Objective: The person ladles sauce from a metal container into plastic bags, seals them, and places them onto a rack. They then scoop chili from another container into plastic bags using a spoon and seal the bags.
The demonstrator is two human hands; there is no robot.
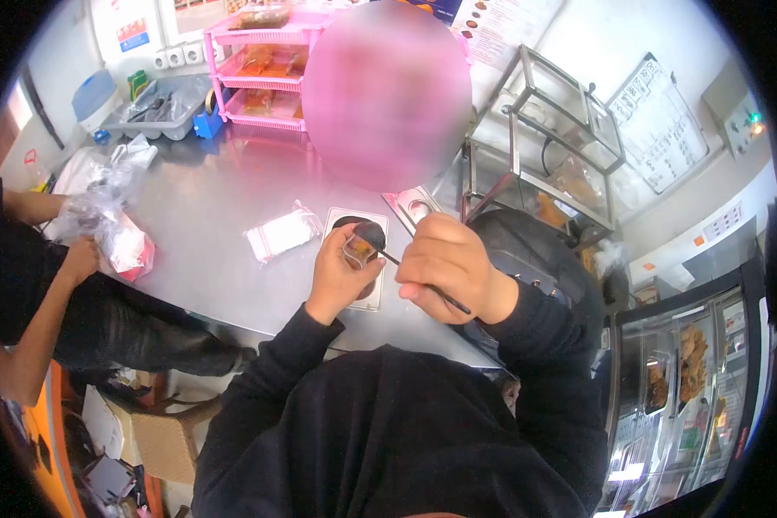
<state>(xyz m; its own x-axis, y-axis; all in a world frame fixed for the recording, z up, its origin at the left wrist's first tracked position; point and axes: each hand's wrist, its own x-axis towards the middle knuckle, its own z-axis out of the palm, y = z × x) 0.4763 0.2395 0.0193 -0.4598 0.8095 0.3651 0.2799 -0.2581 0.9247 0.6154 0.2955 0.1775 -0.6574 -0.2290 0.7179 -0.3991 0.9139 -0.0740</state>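
Observation:
My left hand [330, 281] is closed around a small clear plastic bag [356, 250] with something brownish inside. In my right hand [451, 269] is the thin dark handle of a black ladle [372, 234]; its round head is at the mouth of the bag. Below both hands, a steel container [367, 304] rests on the counter, its contents mostly hidden by my left hand. A white plastic packet [282, 235] lies to the left of it. Just behind my right hand is a metal lid [416, 205].
On the left, another person's hand [81, 259] is at a clear plastic bag [104, 211] on the steel counter [190, 190]. Pink tiered racks [263, 82] and a grey tray [168, 108] stand behind. A metal-framed glass case [527, 164] is at the right. A blurred patch hides the back centre.

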